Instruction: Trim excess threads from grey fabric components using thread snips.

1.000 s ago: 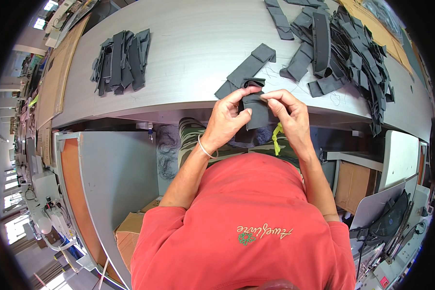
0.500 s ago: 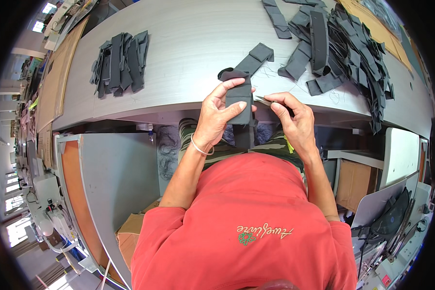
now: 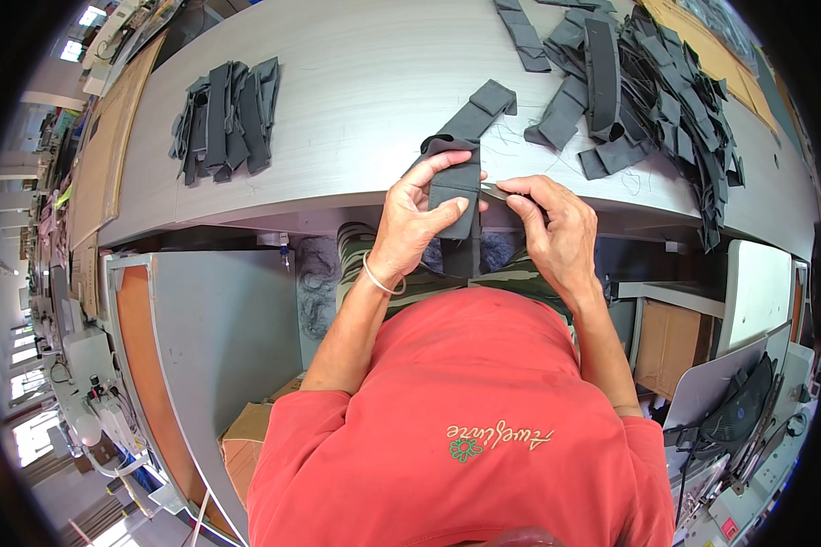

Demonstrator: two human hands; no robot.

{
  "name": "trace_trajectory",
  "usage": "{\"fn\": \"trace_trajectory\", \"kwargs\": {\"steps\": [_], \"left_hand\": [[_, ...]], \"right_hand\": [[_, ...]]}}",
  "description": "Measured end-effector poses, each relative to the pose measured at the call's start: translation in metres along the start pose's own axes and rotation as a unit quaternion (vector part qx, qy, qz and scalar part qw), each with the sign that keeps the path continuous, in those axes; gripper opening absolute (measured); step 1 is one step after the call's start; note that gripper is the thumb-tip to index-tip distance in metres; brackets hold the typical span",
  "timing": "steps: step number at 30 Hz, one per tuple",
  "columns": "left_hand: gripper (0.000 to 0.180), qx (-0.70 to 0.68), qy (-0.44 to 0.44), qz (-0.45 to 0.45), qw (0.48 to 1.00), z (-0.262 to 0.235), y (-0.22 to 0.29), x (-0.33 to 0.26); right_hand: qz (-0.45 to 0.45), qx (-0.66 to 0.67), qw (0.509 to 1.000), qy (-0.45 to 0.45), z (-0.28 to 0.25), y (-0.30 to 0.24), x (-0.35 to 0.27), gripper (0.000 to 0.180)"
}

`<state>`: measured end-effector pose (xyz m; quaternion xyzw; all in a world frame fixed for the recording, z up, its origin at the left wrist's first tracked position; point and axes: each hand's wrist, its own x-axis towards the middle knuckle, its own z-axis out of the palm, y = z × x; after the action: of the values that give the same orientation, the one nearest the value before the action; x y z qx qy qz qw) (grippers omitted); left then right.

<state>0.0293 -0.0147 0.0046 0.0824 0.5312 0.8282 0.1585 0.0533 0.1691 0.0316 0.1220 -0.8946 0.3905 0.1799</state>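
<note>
My left hand (image 3: pixel 409 223) grips a dark grey fabric strip (image 3: pixel 456 187) near the table's front edge, thumb on top and fingers round it. The strip's far part bends over and reaches onto the table; its near end hangs toward my lap. In my closed right hand (image 3: pixel 564 232) is a pair of small metal thread snips (image 3: pixel 493 190), mostly hidden by the fingers. Their pointed tip is at the strip's right edge. Whether the blades touch the cloth I cannot tell.
A stack of dark strips (image 3: pixel 223 123) lies on the table's left. At right, a larger heap of strips (image 3: pixel 684 109) hangs over the front edge. Loose threads lie on the pale tabletop (image 3: pixel 356 100). Below stand a grey cabinet panel (image 3: pixel 228 319) and a cardboard box (image 3: pixel 670 346).
The fabric strip and my left fingers have shifted slightly right, and the strip's fold has changed a little. My right hand has turned slightly, with the snips' tip now at the strip's edge.
</note>
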Motion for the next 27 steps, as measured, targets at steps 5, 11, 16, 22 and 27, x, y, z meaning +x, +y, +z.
{"fn": "trace_trajectory", "kwargs": {"steps": [5,11,16,22,27], "left_hand": [[0.046,-0.004,-0.006,-0.002,1.000,0.001,-0.001,0.000],[0.047,-0.020,0.007,-0.025,0.999,0.000,-0.002,-0.001],[0.033,0.043,0.015,-0.005,0.999,0.008,-0.003,-0.003],[0.047,0.146,0.000,0.031,0.989,0.020,-0.004,-0.009],[0.038,0.237,-0.041,0.073,0.968,0.010,-0.004,-0.003]], "right_hand": [[-0.014,0.003,1.000,0.009,0.002,-0.002,0.002,0.008],[-0.050,-0.022,0.998,-0.037,-0.004,0.002,0.002,0.012],[0.070,0.157,0.985,0.015,0.001,-0.012,0.018,0.021],[0.094,0.201,0.975,0.004,0.004,0.005,0.026,0.010],[0.170,0.371,0.913,0.011,0.000,0.012,0.034,0.005]]}}
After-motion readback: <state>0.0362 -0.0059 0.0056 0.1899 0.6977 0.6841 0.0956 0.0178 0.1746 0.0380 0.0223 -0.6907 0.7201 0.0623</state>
